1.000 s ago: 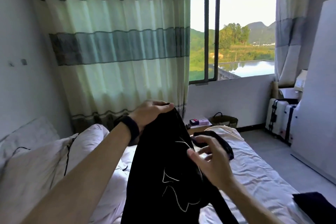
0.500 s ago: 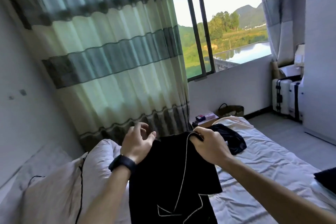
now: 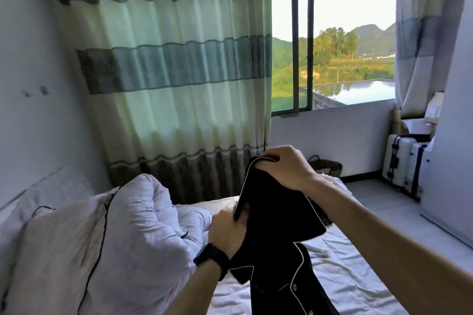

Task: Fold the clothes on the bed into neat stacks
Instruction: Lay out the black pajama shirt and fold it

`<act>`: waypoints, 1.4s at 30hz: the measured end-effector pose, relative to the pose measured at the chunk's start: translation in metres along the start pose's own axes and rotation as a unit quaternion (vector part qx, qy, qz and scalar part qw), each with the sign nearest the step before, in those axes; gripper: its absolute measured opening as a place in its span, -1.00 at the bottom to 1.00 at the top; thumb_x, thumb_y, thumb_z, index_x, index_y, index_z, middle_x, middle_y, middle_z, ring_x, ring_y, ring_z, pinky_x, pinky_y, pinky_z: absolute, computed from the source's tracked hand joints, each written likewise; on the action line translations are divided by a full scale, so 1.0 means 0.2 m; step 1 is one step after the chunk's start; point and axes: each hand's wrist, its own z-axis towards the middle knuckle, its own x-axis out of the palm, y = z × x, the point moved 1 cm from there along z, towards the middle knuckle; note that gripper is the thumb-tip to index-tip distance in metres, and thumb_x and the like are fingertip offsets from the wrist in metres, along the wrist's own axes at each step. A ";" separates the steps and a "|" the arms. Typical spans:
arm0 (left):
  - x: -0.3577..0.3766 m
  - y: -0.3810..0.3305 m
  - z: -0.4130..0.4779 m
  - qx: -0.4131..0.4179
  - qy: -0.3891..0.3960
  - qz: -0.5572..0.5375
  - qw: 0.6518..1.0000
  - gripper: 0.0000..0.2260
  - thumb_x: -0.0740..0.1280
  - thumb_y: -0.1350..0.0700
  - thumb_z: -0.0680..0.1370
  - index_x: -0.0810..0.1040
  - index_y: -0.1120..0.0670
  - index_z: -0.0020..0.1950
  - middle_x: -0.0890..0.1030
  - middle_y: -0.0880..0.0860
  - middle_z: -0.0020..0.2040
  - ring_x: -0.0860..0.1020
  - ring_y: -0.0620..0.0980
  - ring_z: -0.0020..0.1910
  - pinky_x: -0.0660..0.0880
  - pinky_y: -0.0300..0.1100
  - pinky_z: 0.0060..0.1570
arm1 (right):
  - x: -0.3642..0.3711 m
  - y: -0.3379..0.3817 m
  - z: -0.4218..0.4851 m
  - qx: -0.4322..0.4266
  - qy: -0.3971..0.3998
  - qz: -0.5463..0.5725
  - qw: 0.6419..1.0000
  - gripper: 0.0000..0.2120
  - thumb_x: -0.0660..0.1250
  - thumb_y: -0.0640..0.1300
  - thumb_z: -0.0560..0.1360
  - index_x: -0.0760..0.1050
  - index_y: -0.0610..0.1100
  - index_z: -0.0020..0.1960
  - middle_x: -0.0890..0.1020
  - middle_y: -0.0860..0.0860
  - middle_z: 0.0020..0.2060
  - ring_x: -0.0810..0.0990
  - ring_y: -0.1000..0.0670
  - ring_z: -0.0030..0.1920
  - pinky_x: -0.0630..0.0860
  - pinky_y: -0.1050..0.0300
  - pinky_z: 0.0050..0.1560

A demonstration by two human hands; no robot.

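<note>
Two hands (image 3: 225, 233) (image 3: 284, 169) on shirt (image 3: 279, 212); basket (image 3: 329, 166) contents hidden

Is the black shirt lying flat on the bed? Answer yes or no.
No, the left hand and the right hand hold the black shirt up above the bed.

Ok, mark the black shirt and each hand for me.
black shirt (image 3: 279, 220), head view, on the dark fabric between the two hands.
left hand (image 3: 226, 233), head view, on the back of the hand.
right hand (image 3: 284, 169), head view, on the back of the hand, near the knuckles.
</note>
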 end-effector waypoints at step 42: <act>-0.18 0.82 -0.73 -0.564 0.127 -0.291 0.763 -0.89 0.41 -0.01 0.49 0.64 0.00 -0.18 0.60 -0.06 -0.34 0.56 -0.09 -0.41 0.47 -0.18 -0.24 | 0.68 -1.10 -1.56 0.499 -0.031 0.294 0.814 -0.78 0.35 -0.15 0.63 0.64 -0.31 -0.03 0.67 -0.17 -0.22 0.69 -0.09 -0.17 0.68 -0.02 -0.15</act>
